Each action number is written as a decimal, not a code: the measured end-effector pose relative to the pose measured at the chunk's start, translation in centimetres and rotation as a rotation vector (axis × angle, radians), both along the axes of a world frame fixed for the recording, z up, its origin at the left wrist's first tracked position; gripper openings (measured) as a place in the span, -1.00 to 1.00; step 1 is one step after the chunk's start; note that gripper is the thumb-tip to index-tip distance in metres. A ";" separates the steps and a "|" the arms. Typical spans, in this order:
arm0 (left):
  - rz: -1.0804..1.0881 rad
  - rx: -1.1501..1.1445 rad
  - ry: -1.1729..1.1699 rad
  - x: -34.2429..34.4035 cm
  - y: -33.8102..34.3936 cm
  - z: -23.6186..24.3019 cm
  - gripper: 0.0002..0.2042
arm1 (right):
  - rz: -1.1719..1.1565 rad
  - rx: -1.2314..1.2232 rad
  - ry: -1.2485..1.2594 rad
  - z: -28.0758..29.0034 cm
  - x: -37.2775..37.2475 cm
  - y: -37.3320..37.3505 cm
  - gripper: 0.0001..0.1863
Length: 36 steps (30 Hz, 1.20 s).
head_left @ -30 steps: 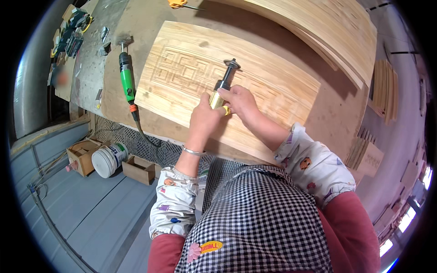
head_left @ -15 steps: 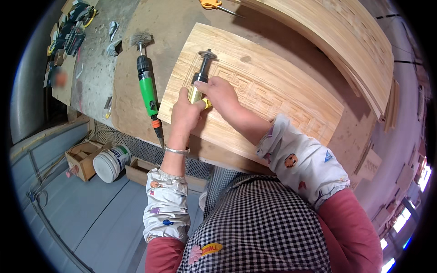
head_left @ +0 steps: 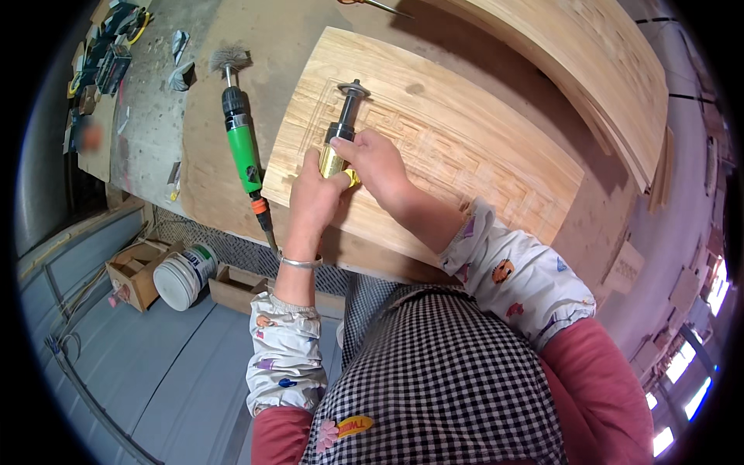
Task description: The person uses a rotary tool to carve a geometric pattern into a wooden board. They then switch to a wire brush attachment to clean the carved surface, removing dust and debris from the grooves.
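white labelled bucket [head_left: 180,276] on floor | open cardboard box [head_left: 133,271] beside it, left

carved panel [head_left: 465,147] on workbench [head_left: 287,46], brush tool [head_left: 242,139] left of it

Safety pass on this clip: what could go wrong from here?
1. Both hands, left hand and right hand, grip the gold-bodied rotary tool close to its disc; a slip could reach fingers.
2. The carved wooden panel shows no clamp and may shift.
3. The green brush tool lies beside the left arm and could be knocked.
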<state>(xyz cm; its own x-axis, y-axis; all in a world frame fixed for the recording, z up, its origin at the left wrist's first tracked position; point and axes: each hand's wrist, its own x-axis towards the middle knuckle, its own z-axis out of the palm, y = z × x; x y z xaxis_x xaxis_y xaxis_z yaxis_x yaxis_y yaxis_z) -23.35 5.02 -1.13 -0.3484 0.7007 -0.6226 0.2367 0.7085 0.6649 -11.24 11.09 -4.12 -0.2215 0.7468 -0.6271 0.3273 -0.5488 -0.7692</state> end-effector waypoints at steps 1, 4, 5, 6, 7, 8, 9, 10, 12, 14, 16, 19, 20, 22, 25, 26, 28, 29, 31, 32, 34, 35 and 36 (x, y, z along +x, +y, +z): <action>0.011 0.001 -0.018 0.5 -0.2 0.0 -0.68 | -0.001 -0.012 -0.004 0.1 0.5 -0.1 -0.57; 0.040 0.016 -0.050 2.2 -0.6 0.5 -0.69 | -0.016 -0.014 0.027 -0.3 1.9 -0.6 -0.55; 0.049 0.023 -0.057 2.8 -0.8 0.5 -0.69 | -0.024 -0.009 0.045 -0.4 2.4 -0.9 -0.54; 0.051 0.025 -0.058 3.2 -1.0 0.3 -0.69 | -0.017 -0.013 0.051 -0.1 2.9 -0.9 -0.54; 0.054 0.027 -0.058 3.5 -1.2 -0.1 -0.69 | -0.010 -0.017 0.057 0.2 3.5 -0.9 -0.54; 0.056 0.029 -0.058 3.9 -1.4 -0.2 -0.69 | -0.003 -0.021 0.063 0.5 4.0 -1.0 -0.54; 0.062 0.034 -0.063 4.4 -1.4 -0.1 -0.69 | -0.011 -0.022 0.062 0.6 4.4 -1.1 -0.54; 0.067 0.039 -0.068 4.9 -1.4 0.2 -0.69 | -0.018 -0.022 0.061 0.6 4.9 -1.2 -0.54; 0.038 0.012 -0.044 6.0 -1.4 0.5 -0.72 | 0.039 -0.031 -0.014 0.3 6.0 -1.4 -0.51; 0.021 0.007 -0.051 6.9 -1.7 0.5 -0.75 | 0.055 -0.028 -0.046 0.5 7.1 -1.6 -0.50; 0.005 0.008 -0.046 8.0 -1.9 0.6 -0.76 | 0.037 -0.046 -0.019 0.6 8.3 -2.0 -0.49; 0.005 0.002 -0.067 9.6 -2.5 0.3 -0.75 | 0.025 -0.037 -0.031 0.8 10.0 -2.5 -0.49; 0.007 -0.005 -0.075 10.2 -2.6 0.5 -0.73 | 0.025 -0.031 -0.039 1.1 10.8 -2.7 -0.49; -0.005 -0.014 -0.071 11.4 -2.8 0.5 -0.71 | 0.011 -0.024 -0.035 1.5 12.2 -3.1 -0.48; -0.030 -0.028 -0.043 13.5 -3.4 0.6 -0.69 | 0.008 -0.031 -0.031 1.4 14.3 -3.7 -0.49; -0.028 -0.025 -0.058 14.2 -3.6 0.5 -0.69 | -0.013 -0.016 -0.010 1.0 15.0 -4.0 -0.49; -0.023 -0.019 -0.087 15.4 -4.0 0.3 -0.68 | -0.055 0.014 0.032 0.7 16.2 -4.5 -0.50; -0.028 -0.023 -0.088 16.0 -4.2 0.2 -0.68 | -0.044 -0.002 0.012 0.6 16.9 -4.8 -0.50; -0.034 -0.032 -0.092 17.2 -4.6 -0.1 -0.67 | -0.019 -0.036 -0.029 1.8 18.5 -4.9 -0.51; -0.035 -0.025 -0.098 17.9 -4.8 -0.1 -0.67 | -0.017 -0.045 -0.043 2.0 19.3 -5.0 -0.49; -0.040 -0.012 -0.109 19.3 -5.2 -0.2 -0.67 | -0.014 -0.063 -0.068 2.2 20.7 -5.4 -0.45; -0.030 -0.008 -0.123 20.0 -5.4 -0.3 -0.67 | -0.031 -0.048 -0.061 2.0 21.4 -5.7 -0.45; -0.042 -0.001 -0.138 20.7 -5.6 -0.3 -0.67 | -0.049 -0.032 -0.055 1.7 22.1 -6.1 -0.45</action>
<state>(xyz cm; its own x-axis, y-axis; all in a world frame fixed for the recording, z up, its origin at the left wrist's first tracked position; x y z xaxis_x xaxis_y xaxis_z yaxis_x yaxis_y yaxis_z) -2.65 -0.60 -1.43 -0.2296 0.7119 -0.6637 0.1723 0.7008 0.6922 10.84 4.97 -2.43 -0.1493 0.7352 -0.6613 0.3407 -0.5896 -0.7324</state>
